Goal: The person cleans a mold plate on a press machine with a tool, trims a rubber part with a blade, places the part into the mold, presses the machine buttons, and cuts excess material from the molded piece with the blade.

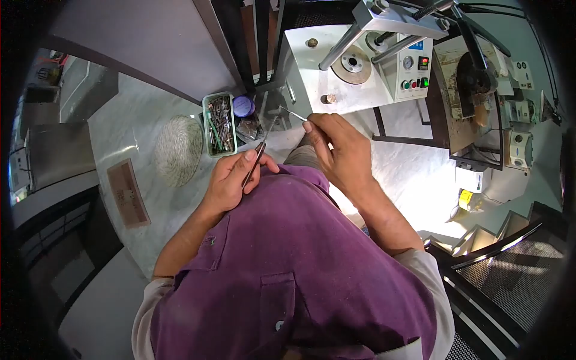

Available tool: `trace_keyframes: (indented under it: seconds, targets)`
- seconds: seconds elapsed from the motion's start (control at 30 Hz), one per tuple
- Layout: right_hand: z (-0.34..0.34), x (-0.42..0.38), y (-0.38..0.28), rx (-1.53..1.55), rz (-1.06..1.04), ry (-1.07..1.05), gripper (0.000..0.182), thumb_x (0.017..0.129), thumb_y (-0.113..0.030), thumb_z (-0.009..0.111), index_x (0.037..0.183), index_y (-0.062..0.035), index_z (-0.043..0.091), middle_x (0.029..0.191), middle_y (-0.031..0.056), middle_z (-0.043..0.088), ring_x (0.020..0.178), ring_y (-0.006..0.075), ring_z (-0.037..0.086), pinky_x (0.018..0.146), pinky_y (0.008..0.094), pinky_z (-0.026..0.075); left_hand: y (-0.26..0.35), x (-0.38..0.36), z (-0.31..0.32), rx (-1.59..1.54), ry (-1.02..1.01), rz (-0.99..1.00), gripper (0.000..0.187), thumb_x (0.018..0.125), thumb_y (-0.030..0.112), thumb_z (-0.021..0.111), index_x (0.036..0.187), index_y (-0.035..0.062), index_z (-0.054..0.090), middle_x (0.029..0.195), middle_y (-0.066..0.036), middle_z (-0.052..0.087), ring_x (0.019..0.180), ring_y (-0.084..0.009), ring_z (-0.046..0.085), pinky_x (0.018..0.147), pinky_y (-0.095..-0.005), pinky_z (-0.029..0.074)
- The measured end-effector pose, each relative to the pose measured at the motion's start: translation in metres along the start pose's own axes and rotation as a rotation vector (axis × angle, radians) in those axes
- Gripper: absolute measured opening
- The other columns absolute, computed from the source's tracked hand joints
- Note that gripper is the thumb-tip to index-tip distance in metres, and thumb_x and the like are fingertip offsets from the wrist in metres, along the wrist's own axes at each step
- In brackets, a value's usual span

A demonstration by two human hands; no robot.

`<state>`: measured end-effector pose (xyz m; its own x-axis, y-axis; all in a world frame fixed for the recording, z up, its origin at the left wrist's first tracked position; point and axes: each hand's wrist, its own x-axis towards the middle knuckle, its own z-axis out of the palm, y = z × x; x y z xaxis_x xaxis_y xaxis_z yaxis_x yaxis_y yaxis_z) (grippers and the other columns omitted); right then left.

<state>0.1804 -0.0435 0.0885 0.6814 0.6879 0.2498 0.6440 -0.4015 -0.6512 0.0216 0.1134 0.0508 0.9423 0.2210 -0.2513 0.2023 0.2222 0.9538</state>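
My left hand (231,180) is closed around a slim dark tool with a thin metal tip (257,161), which looks like tweezers and points up and away from me. Pinched in my right hand (342,144) is a thin silver metal tool (293,114), its fine tip slanting up to the left. The two tips are close together but apart, in front of my purple apron (288,240). Anything tiny at either tip is too small to make out.
Left of the hands, a tray (207,129) packed with metal tools stands beside a purple round container (243,106). A woven round mat (179,150) and a brown card (128,193) lie on the marble surface. Ahead right stands a white press machine (309,66) with metal posts and a control panel.
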Motion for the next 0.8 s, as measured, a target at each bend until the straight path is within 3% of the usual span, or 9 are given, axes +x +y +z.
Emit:
trace_keyframes:
  seconds: [0.23,0.33,0.43,0.6,0.7,0.8]
  targets:
    - [-0.002,-0.005,-0.002,0.044,-0.034,-0.005,0.01,0.088,-0.016,0.066,0.094,-0.0083,0.066,0.074,0.0072,0.06,0.062,0.0263,0.061,0.053,0.0362,0.048,-0.003,0.0,-0.001,-0.048,-0.013,0.012,0.057,0.104,0.041,0.036,0.09,-0.0044,0.067,0.064,-0.002,0.057,0.049,-0.0043,0.04,0.051,-0.0223,0.034]
    - [-0.004,-0.008,0.006,-0.079,-0.031,-0.063,0.009,0.087,-0.016,0.067,0.093,-0.0086,0.067,0.072,0.0073,0.059,0.06,0.0261,0.06,0.053,0.0361,0.047,-0.001,-0.002,-0.001,0.058,-0.045,0.09,0.056,0.104,0.04,0.036,0.088,-0.0036,0.067,0.066,-0.003,0.06,0.049,-0.0046,0.04,0.05,-0.0227,0.034]
    - [-0.016,-0.006,0.001,0.074,-0.005,-0.015,0.009,0.087,-0.016,0.067,0.092,-0.0092,0.068,0.071,0.0069,0.059,0.059,0.025,0.06,0.052,0.0352,0.047,0.001,-0.002,-0.001,0.078,-0.039,0.075,0.054,0.104,0.038,0.038,0.087,-0.0032,0.067,0.068,-0.004,0.061,0.049,-0.0043,0.041,0.05,-0.0224,0.034]
    - [-0.03,-0.005,0.008,-0.114,-0.212,-0.046,0.009,0.084,-0.015,0.069,0.091,-0.0097,0.069,0.067,0.0036,0.057,0.054,0.0208,0.057,0.05,0.0325,0.045,0.007,-0.004,-0.004,0.265,-0.078,0.193,0.041,0.1,0.033,0.05,0.091,-0.0007,0.07,0.07,-0.006,0.063,0.056,-0.0083,0.05,0.056,-0.0255,0.041]
    - [-0.042,-0.006,0.01,-0.086,-0.155,-0.059,0.011,0.082,-0.016,0.071,0.091,-0.0105,0.068,0.067,0.0027,0.055,0.055,0.0199,0.056,0.05,0.0326,0.045,0.015,-0.005,0.001,0.298,-0.045,0.191,0.037,0.099,0.033,0.053,0.093,0.0009,0.071,0.075,-0.006,0.066,0.062,-0.0103,0.055,0.061,-0.0267,0.045]
    - [-0.051,-0.008,-0.002,-0.08,-0.242,-0.058,0.011,0.08,-0.013,0.073,0.09,-0.0097,0.069,0.067,0.0025,0.055,0.054,0.0173,0.054,0.049,0.0314,0.043,0.017,-0.003,0.002,0.331,-0.043,0.25,0.037,0.099,0.032,0.053,0.094,0.0004,0.071,0.08,-0.006,0.068,0.066,-0.0104,0.057,0.063,-0.0262,0.046]
